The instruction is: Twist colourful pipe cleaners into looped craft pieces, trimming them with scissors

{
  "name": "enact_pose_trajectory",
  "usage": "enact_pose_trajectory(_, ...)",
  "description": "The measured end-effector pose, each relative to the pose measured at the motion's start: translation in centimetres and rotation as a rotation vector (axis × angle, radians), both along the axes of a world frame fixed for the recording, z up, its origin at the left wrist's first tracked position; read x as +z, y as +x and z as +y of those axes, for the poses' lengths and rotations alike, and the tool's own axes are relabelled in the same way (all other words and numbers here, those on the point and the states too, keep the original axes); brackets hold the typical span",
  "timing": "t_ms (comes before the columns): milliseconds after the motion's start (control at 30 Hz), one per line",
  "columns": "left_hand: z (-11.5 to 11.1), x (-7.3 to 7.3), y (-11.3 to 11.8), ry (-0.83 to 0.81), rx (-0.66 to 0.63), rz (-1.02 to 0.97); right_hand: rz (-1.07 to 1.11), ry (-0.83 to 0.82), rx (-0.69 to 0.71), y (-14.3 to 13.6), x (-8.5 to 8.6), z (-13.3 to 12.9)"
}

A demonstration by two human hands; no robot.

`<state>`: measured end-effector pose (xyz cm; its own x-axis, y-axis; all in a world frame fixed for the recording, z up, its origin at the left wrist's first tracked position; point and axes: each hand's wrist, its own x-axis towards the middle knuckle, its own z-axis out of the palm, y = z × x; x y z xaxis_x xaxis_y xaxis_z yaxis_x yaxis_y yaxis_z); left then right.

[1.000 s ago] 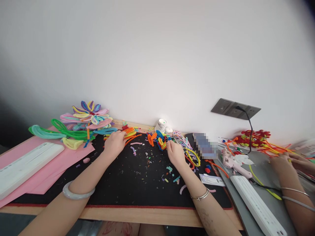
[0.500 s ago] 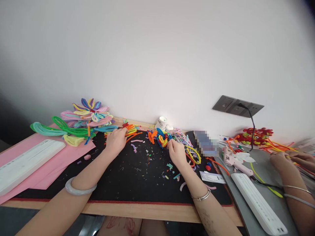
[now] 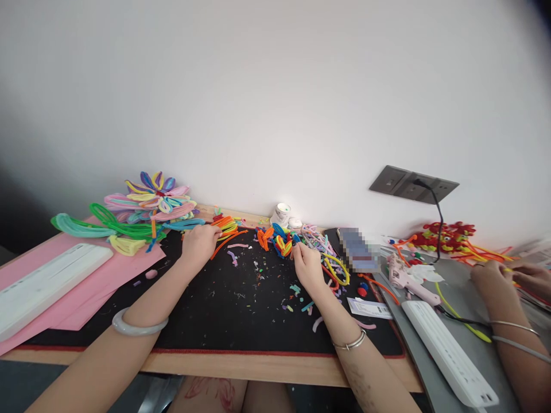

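A seemingly finished flower (image 3: 159, 194) sits at ten o'clock; orange loops (image 3: 264, 239) look unattached; left hand (image 3: 200, 248) and right hand (image 3: 308, 267) curl, grips unclear.

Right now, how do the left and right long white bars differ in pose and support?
Support: the left bar lies on pink sheets; the right bar lies on a grey surface.
Pose: the left bar's far end points rightward; the right bar's points leftward.
View: the left bar is cut off by the frame; the right bar shows both ends.
Shared: both are white and elongated.
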<state>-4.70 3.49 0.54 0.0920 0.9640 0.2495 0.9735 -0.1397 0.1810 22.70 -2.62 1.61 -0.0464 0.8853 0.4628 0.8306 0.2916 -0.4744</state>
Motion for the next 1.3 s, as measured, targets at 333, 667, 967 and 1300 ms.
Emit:
enact_pose_trajectory(333,0.36,-0.16,0.11,-0.030,0.030,0.022,0.018,-0.008,0.014,0.07,-0.11,0.14)
enact_pose_trajectory(667,0.18,-0.18,0.23,0.066,0.030,-0.017,0.035,-0.019,0.024,0.07,-0.08,0.15)
enact_pose_trajectory(967,0.48,-0.33,0.24,-0.049,0.026,0.010,0.019,-0.024,0.019,0.11,-0.19,0.16)
enact_pose_trajectory(1300,0.05,-0.01,0.51,0.126,0.028,-0.038,0.036,-0.009,0.029,0.15,-0.03,0.17)
